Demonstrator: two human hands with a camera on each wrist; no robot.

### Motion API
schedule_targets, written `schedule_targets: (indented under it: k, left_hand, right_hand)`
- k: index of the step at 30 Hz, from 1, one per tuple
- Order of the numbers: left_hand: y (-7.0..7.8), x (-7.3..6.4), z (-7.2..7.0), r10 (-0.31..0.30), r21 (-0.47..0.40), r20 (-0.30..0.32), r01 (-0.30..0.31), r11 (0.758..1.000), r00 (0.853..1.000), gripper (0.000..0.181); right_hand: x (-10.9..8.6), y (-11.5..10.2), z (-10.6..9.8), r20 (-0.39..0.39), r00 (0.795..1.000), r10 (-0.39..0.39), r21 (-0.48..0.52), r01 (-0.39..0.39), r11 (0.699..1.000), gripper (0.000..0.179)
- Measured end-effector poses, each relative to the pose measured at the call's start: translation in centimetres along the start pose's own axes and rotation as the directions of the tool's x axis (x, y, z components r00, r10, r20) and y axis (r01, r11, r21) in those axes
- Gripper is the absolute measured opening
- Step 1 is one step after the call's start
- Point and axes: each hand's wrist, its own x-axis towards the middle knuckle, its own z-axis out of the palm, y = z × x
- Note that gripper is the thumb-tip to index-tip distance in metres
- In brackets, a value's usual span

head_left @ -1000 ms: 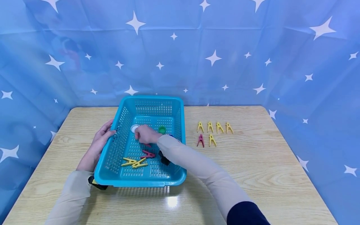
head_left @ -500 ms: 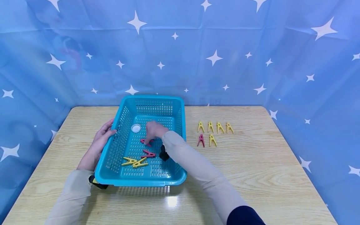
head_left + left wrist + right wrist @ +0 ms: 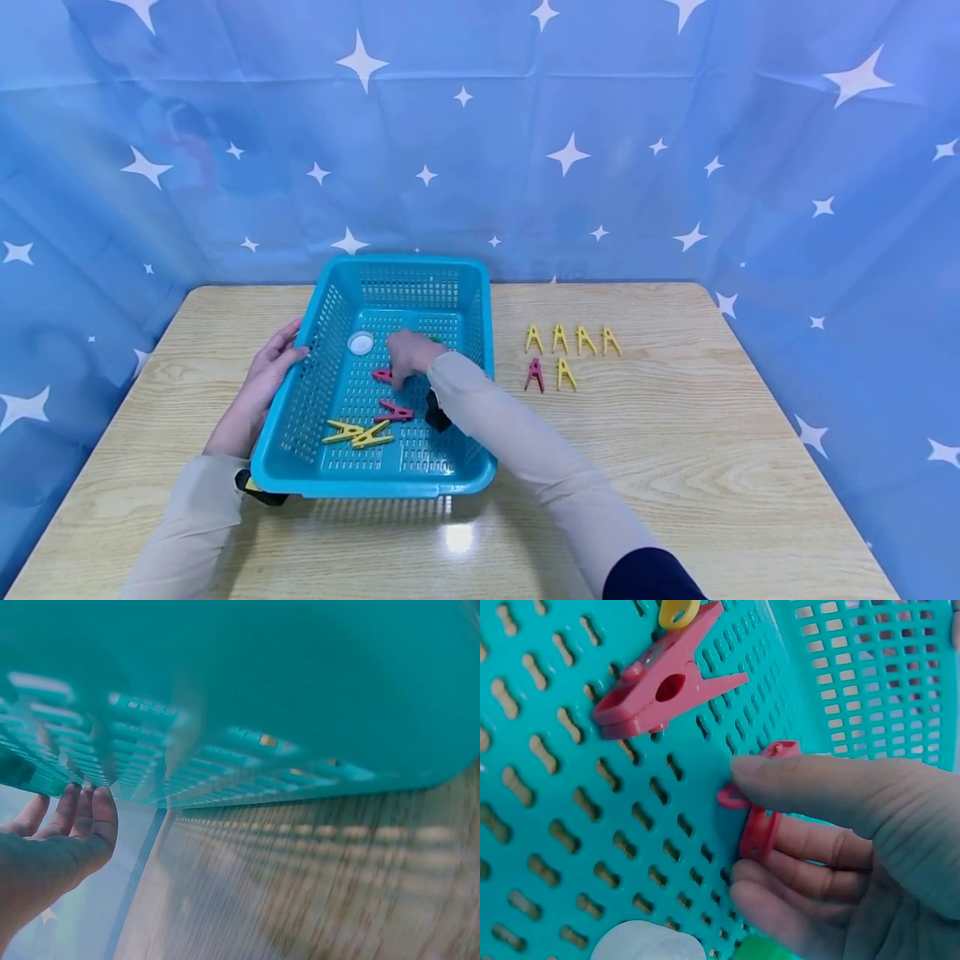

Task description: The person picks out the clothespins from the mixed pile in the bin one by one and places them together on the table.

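My left hand holds the left rim of a blue plastic basket, thumb over the edge. In the left wrist view its fingertips touch the outer wall. Inside the basket, my right hand pinches a red clothespin between thumb and fingers, low over the perforated floor. Its fingers hide part of that clothespin. Closer to the basket's front lie another red clothespin and two yellow clothespins, one partly overlapping the other. A round white cap lies left of my right hand.
Several yellow clothespins stand in a row on the wooden table right of the basket. Below them are a red clothespin and one more yellow one. A green cap is mostly hidden by my right hand. A blue starry cloth surrounds the table.
My right hand has moved from beside the white cap rightward to the red clothespin and now pinches it. The left hand and basket stay in place.
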Motion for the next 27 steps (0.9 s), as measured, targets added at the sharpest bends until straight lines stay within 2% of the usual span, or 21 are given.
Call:
schedule_targets:
  k: [4,10,15,21,22,27]
  left_hand:
    - [0.0,0.0,-0.1,-0.018,0.013,-0.003,0.018,1.000,1.000,0.060]
    - [0.0,-0.1,-0.2,-0.023,0.033,-0.002,0.023,0.999,1.000,0.060]
    - [-0.1,-0.1,-0.1,-0.009,0.030,0.000,0.009,1.000,1.000,0.061]
    - [0.0,-0.1,-0.1,-0.001,0.015,-0.001,0.001,1.000,1.000,0.060]
    - [-0.1,-0.1,-0.1,0.006,-0.012,-0.012,-0.006,1.000,1.000,0.059]
    - [-0.3,-0.1,-0.2,0.024,-0.043,-0.009,-0.024,0.999,1.000,0.057]
  right_hand:
    - [0.3,-0.1,0.0,-0.030,0.999,-0.035,-0.019,0.035,0.999,0.019]
    - [0.4,-0.1,-0.2,-0.073,0.997,-0.037,0.019,0.039,0.999,0.036]
    - [0.2,-0.1,-0.4,-0.130,0.990,-0.050,0.054,0.058,0.997,0.038]
    - [-0.3,0.0,-0.9,-0.266,0.960,-0.084,0.142,0.125,0.982,0.020]
    - [-0.4,0.1,-1.0,-0.289,0.953,-0.088,0.151,0.136,0.979,0.017]
    - [-0.7,0.2,-1.8,-0.373,0.921,-0.111,0.183,0.191,0.964,0.013]
